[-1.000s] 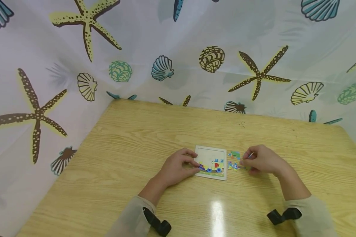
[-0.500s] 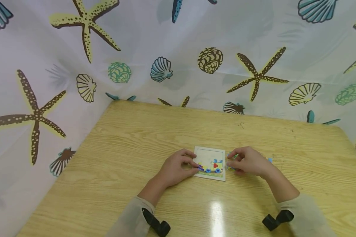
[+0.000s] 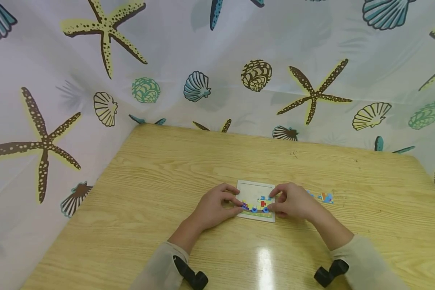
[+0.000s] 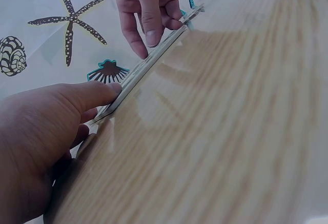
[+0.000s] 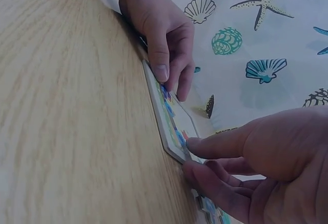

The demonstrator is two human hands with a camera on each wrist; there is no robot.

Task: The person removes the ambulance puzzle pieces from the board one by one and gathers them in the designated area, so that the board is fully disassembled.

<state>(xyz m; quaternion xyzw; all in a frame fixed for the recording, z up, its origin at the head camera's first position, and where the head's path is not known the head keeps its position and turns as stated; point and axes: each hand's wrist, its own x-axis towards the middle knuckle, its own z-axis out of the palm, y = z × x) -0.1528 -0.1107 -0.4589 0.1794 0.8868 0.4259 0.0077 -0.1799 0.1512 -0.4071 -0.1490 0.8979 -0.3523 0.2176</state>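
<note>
A small jigsaw board (image 3: 253, 188) with a pale frame lies flat on the table. Fitted pieces along its lower part form a colourful vehicle (image 3: 254, 208); its upper left is bare. My left hand (image 3: 217, 205) holds the board's left edge, thumb toward the front and fingers behind. Over the right edge, my right hand (image 3: 293, 201) brings thumb and index together on a small puzzle piece, mostly hidden by the fingertips. In the right wrist view that thumb (image 5: 205, 146) is right at the board's corner. Loose puzzle pieces (image 3: 326, 197) lie right of the board, some hidden under the hand.
The wooden table (image 3: 166, 169) extends around the board on all sides. A white curtain (image 3: 217, 52) with printed shells and starfish stands along the back and left. Black camera mounts sit on the left sleeve (image 3: 159, 270) and the right sleeve (image 3: 366, 266).
My right hand has moved left from the loose pieces to the board's right edge, uncovering pieces farther right. My left hand stays at the board's left edge.
</note>
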